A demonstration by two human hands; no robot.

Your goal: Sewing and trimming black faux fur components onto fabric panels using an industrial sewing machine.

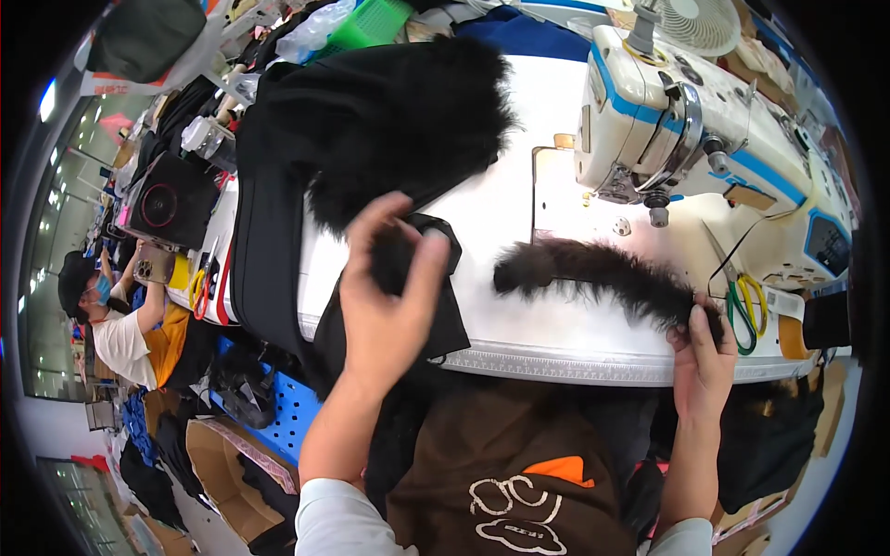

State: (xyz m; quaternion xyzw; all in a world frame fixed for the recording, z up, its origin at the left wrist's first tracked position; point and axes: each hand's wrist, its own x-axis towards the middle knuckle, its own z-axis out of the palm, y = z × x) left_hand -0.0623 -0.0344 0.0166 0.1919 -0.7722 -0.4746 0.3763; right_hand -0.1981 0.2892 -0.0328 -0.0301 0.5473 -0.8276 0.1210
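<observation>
A dark, fluffy fur strip point(603, 262) stretches across the white sewing table in front of the machine. My right hand point(702, 360) pinches its right end near the table's front edge, while the left end lies loose. Over on the left, my left hand point(389, 301) is held above a black fabric piece point(436, 320), thumb and fingers apart in a curve with nothing visible between them. Just beyond it spreads a black garment point(287, 120) with wide fur trim point(440, 107). The white and blue sewing machine point(630, 120) stands at the far right.
Green-and-yellow scissors point(744, 298) lie right of the strip. A ruler tape point(565, 365) runs along the front edge. Left are yellow-handled scissors point(197, 289), a black speaker point(162, 206) and a masked person point(125, 320) holding a phone. A cardboard box point(218, 473) stands below.
</observation>
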